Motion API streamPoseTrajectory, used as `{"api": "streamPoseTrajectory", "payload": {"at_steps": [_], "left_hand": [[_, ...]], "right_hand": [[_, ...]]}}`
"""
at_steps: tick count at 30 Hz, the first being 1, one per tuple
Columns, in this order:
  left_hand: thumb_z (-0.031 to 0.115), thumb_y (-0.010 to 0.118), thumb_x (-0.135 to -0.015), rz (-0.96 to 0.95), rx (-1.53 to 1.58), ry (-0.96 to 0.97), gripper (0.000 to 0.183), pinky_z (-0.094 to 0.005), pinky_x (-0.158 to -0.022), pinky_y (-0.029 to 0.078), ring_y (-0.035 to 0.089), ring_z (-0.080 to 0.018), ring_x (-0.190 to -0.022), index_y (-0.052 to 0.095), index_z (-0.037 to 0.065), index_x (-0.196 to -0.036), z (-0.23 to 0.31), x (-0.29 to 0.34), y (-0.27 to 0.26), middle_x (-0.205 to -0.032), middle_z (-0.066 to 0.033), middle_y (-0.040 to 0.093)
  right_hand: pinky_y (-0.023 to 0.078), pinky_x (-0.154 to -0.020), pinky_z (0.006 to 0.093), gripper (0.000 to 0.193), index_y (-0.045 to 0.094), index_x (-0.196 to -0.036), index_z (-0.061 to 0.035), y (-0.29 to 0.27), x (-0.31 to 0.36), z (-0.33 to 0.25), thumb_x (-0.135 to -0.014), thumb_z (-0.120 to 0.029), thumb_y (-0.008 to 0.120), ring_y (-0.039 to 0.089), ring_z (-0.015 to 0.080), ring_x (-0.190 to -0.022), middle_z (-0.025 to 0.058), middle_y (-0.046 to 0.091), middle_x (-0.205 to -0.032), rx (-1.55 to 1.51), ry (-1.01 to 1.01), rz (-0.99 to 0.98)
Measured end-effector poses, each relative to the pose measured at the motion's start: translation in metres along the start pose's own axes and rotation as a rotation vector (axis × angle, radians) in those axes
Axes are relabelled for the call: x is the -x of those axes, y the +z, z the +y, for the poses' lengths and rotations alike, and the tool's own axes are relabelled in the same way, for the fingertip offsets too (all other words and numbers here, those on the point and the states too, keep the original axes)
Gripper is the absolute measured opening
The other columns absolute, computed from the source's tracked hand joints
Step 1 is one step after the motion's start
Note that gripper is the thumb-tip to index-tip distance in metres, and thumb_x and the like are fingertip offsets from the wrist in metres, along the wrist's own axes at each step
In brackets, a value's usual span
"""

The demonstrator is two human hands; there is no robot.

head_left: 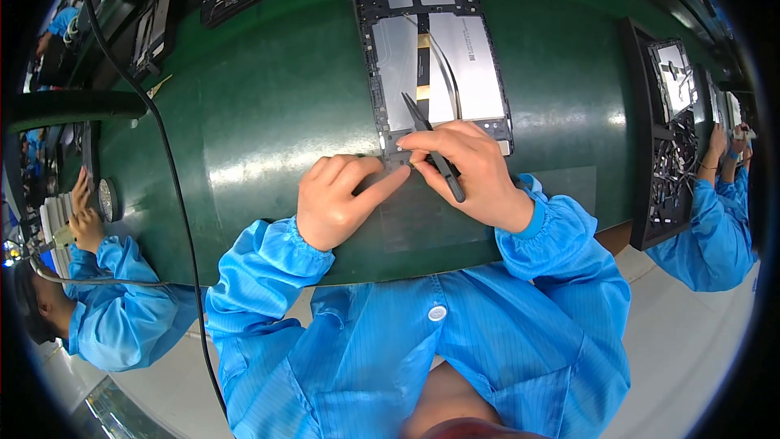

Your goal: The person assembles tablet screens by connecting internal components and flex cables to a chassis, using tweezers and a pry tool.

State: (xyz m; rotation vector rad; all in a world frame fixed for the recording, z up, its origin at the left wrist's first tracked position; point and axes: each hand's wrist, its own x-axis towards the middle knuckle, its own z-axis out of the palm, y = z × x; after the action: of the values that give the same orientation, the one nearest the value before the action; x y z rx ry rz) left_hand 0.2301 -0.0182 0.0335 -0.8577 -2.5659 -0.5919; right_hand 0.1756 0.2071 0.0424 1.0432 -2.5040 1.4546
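An opened tablet [479,73] lies on the green work mat with its inside facing up, showing silver plates, a dark and gold ribbon and a thin dark cable. Black tweezers [445,167] rest in my right hand [475,171], their tips pointing up and left over the tablet's lower part. The thumb and index finger of that hand come together at the lower edge; anything tiny between them is too small to make out. Beside this edge is my left hand [337,199], its fingers loosely curled, its thumb reaching to the tablet's lower corner and apart from the index finger.
A clear sheet [561,195] lies on the mat [276,114] near the front edge. At right stands a black tray [642,211] of small dark parts and another opened tablet [674,81]. A black cable [175,171] hangs at left. Co-workers sit on both sides.
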Motion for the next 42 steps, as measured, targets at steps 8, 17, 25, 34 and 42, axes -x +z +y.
{"api": "streamPoseTrajectory", "payload": {"at_steps": [8, 17, 25, 34, 42], "left_hand": [[0.011, 0.072, -0.068, -0.005, 0.183, -0.154, 0.04, -0.0326, -0.067, 0.049, 0.059, -0.0195, -0.081, 0.077, 0.02, -0.106, 0.0, -0.001, 0.005, -0.093, 0.0002, 0.062], [0.013, 0.069, -0.068, -0.049, -0.063, 0.029, 0.048, -0.0307, -0.069, 0.048, 0.06, -0.0169, -0.083, 0.076, 0.024, -0.114, -0.001, -0.004, -0.007, -0.097, -0.0005, 0.063], [0.014, 0.07, -0.071, -0.054, -0.158, 0.086, 0.051, -0.0327, -0.071, 0.049, 0.061, -0.0183, -0.085, 0.074, 0.026, -0.121, 0.001, 0.0, -0.003, -0.1, -0.0008, 0.062], [0.011, 0.072, -0.071, -0.115, -0.056, -0.053, 0.043, -0.0333, -0.069, 0.049, 0.06, -0.0205, -0.082, 0.074, 0.021, -0.113, 0.003, -0.009, -0.006, -0.097, -0.0026, 0.061], [0.009, 0.073, -0.071, -0.138, -0.005, -0.083, 0.043, -0.0329, -0.069, 0.05, 0.06, -0.0203, -0.082, 0.073, 0.02, -0.113, 0.002, -0.011, -0.007, -0.094, -0.0018, 0.061]], "right_hand": [[0.053, -0.073, 0.0385, 0.036, 0.07, -0.11, -0.012, 0.001, -0.003, -0.001, -0.077, 0.002, 0.073, 0.068, 0.0255, -0.083, 0.0042, 0.07, -0.086, 0.03, -0.021, 0.029], [0.051, -0.078, 0.0368, 0.043, 0.069, -0.115, -0.0088, -0.006, -0.001, -0.001, -0.075, 0.004, 0.077, 0.068, 0.0241, -0.085, 0.0038, 0.072, -0.089, -0.036, 0.025, -0.03], [0.051, -0.079, 0.0376, 0.043, 0.069, -0.117, -0.0079, -0.005, -0.001, -0.003, -0.076, 0.004, 0.077, 0.068, 0.0252, -0.089, 0.0048, 0.073, -0.092, 0.003, 0.03, -0.054], [0.054, -0.079, 0.0308, 0.033, 0.063, -0.13, -0.0008, -0.036, 0.015, -0.011, -0.098, -0.003, 0.058, 0.067, 0.0179, -0.088, 0.0143, 0.07, -0.107, -0.37, 0.315, -0.072], [0.054, -0.086, 0.0313, 0.031, 0.066, -0.125, 0.0003, -0.021, 0.027, -0.007, -0.094, -0.001, 0.061, 0.068, 0.0208, -0.099, 0.0147, 0.07, -0.114, -0.429, 0.368, -0.139]]}}
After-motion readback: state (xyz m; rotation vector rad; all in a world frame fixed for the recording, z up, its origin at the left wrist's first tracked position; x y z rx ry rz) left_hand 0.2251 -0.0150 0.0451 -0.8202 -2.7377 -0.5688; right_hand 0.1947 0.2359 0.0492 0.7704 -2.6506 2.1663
